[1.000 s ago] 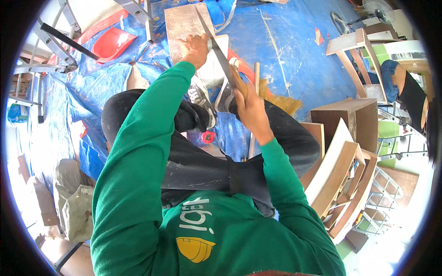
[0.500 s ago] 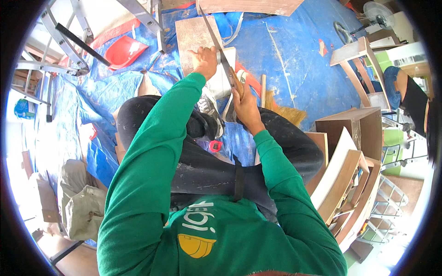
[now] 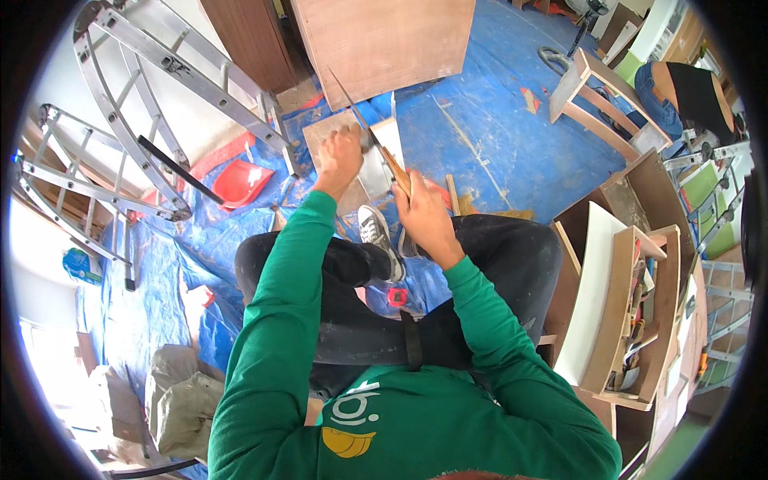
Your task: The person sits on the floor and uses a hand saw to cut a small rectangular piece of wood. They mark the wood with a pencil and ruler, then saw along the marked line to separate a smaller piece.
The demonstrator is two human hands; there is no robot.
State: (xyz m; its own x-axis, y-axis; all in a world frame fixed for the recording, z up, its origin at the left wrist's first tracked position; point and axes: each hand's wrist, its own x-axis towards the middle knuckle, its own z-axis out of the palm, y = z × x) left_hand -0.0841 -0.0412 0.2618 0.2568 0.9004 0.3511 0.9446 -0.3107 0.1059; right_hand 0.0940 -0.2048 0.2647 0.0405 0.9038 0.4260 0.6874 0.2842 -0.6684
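Note:
My right hand [image 3: 429,214] is wrapped around the wooden handle of a handsaw [image 3: 370,126], whose thin blade points away from me. Close against the left side of the blade is my left hand [image 3: 340,158], its fingers curled above a brown board [image 3: 318,133]. A greyish, blurred thing shows at those fingers; its kind cannot be made out. Under the saw lies a white-faced piece [image 3: 374,178] beside the board. My sneaker [image 3: 374,227] is just this side of it, and a small red object [image 3: 397,297] lies between my legs.
A large wooden panel box [image 3: 384,48] stands ahead. Aluminium ladders [image 3: 180,68] and a red dustpan [image 3: 242,183] are at left. To the right are a wooden frame [image 3: 612,104], a compartment box with tools [image 3: 632,320] and a bent-over person [image 3: 680,96]. Blue sheeting [image 3: 512,136] covers the floor.
The view has tilted up, showing more of the panel box and ladders. The saw is still in my right hand, and my left hand stays by the blade, slightly blurred now.

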